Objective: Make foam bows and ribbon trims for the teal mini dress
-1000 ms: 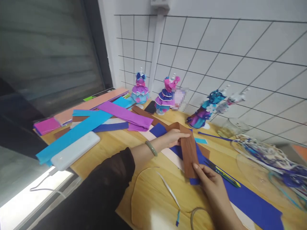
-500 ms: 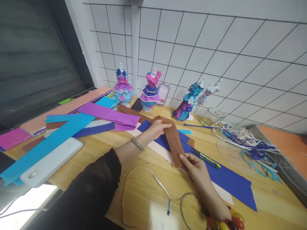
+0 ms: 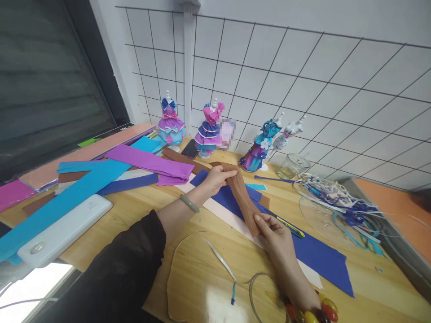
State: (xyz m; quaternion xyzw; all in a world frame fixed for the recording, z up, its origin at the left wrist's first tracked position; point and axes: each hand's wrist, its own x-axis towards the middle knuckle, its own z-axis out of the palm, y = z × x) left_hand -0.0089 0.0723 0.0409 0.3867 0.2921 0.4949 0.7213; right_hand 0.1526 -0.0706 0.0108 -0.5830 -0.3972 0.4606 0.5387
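Note:
Between my two hands a strip of brown crepe paper (image 3: 243, 196) is held at a slant above the table. My left hand (image 3: 217, 178), with a pale bangle at the wrist, pinches its upper end. Lower down, my right hand (image 3: 274, 231) grips the near end between thumb and fingers. The strip looks creased lengthwise near that thumb. Beneath it lie a blue paper strip (image 3: 321, 258) and a pale pink strip (image 3: 224, 215). A yellow-green utility knife (image 3: 291, 227) rests on the blue strip, partly behind my right hand.
Purple paper (image 3: 151, 162), light blue paper (image 3: 81, 193) and a white oblong device (image 3: 65, 231) lie left. Dressed mini mannequins (image 3: 171, 123) stand along the wall beside a phone (image 3: 190, 149). A glass bowl (image 3: 292, 166) and a heap of paper scraps (image 3: 336, 197) are right.
The brown strip has narrowed and creased near my right hand, which has turned slightly. My left hand keeps its pinch. The whole view has shifted a little.

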